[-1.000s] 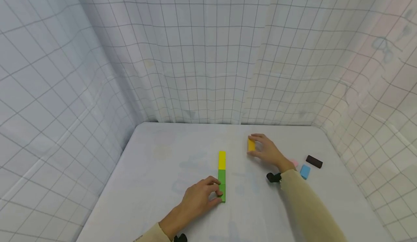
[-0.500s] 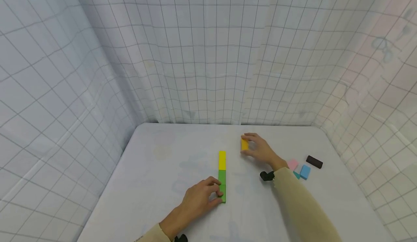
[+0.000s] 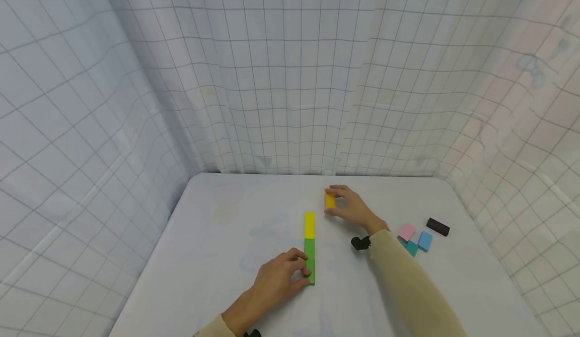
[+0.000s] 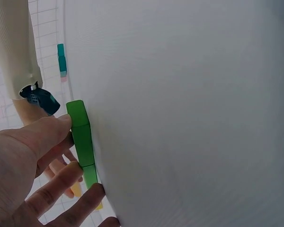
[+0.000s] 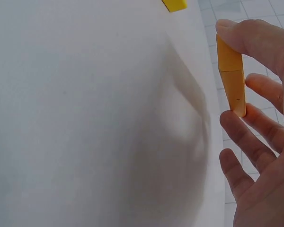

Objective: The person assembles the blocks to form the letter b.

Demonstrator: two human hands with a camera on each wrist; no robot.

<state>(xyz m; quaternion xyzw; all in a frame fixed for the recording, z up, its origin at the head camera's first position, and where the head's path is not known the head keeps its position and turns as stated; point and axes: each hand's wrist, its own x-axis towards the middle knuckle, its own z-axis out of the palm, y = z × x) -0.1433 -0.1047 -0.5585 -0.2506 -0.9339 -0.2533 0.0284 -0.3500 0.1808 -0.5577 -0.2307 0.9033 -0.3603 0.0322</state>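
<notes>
A yellow block point(image 3: 309, 225) and two green blocks point(image 3: 310, 248) lie end to end in a straight row on the white table. Along the left side of the green pair, my left hand point(image 3: 280, 275) rests with its thumb and fingertips touching the nearer block point(image 4: 84, 142). My right hand point(image 3: 353, 208) pinches an orange-yellow block point(image 3: 330, 200) between thumb and fingers, to the right of the row's far end. In the right wrist view, that held block point(image 5: 232, 73) stands clear of the table surface, with a shadow below.
On the right of the table lie a pink block point(image 3: 406, 232), teal blocks point(image 3: 412, 248), a blue block point(image 3: 425, 241) and a black block point(image 3: 438, 226). White grid-patterned curtains point(image 3: 290, 85) enclose the table point(image 3: 226, 196) at the back and sides.
My right hand has moved left with the orange-yellow block, towards the row's far end. Its arm has uncovered the pink and teal blocks. The left hand stays in place.
</notes>
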